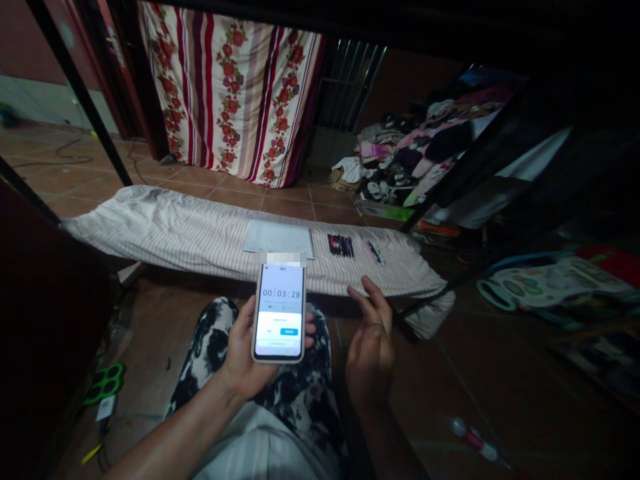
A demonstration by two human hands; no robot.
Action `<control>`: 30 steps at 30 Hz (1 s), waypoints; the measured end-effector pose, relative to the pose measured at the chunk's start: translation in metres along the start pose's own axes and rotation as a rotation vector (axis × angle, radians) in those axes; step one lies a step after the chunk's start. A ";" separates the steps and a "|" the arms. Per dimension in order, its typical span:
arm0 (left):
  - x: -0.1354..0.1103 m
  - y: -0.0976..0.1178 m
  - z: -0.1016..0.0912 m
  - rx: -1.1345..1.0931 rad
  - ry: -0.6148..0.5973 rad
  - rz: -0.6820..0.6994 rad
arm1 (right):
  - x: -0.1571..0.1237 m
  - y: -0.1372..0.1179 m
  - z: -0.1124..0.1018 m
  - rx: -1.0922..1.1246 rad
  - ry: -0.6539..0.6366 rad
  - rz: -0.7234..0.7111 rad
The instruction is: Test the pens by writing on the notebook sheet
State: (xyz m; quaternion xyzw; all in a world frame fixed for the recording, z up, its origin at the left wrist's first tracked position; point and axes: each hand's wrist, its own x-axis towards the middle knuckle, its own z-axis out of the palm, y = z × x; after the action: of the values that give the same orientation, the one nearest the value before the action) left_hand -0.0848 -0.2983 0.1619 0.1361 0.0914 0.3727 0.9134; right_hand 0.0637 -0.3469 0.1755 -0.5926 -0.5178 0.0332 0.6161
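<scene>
A lit smartphone (279, 313) in a pale case rests upright in my left hand (250, 357), fingers wrapped behind it and showing along its right edge. Its screen reads 00:03:28, with a white panel and a blue button below. My right hand (371, 343) is raised to the right of the phone, touching nothing, with the index and middle fingers stretched out and the others bent. Beyond the phone, a spiral notebook (280, 237) lies on a striped cloth (200, 230). Right of it are a row of several pens (341, 245) and a small separate group of pens (376, 253).
Dark posts (80, 93) frame the cloth-covered bench. A floral curtain (230, 93) hangs behind it, and a heap of clothes (415, 147) lies at the back right. A green power strip (104, 384) is on the floor at left, a bottle (474, 439) at lower right.
</scene>
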 end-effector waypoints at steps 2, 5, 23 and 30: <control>0.001 0.001 0.000 -0.005 -0.009 0.003 | -0.005 -0.003 -0.001 -0.028 -0.036 0.032; 0.002 0.001 0.000 -0.017 -0.018 0.002 | -0.011 -0.003 -0.001 -0.021 -0.067 0.014; 0.008 0.002 0.012 -0.016 0.061 0.056 | -0.029 -0.006 -0.002 -0.341 -0.216 -0.468; 0.008 0.001 0.010 -0.021 0.056 0.058 | -0.031 -0.006 -0.001 -0.376 -0.235 -0.512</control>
State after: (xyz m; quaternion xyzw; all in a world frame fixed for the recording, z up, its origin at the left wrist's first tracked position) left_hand -0.0765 -0.2939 0.1712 0.1187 0.1089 0.4037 0.9006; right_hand 0.0464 -0.3695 0.1614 -0.5385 -0.7144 -0.1508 0.4206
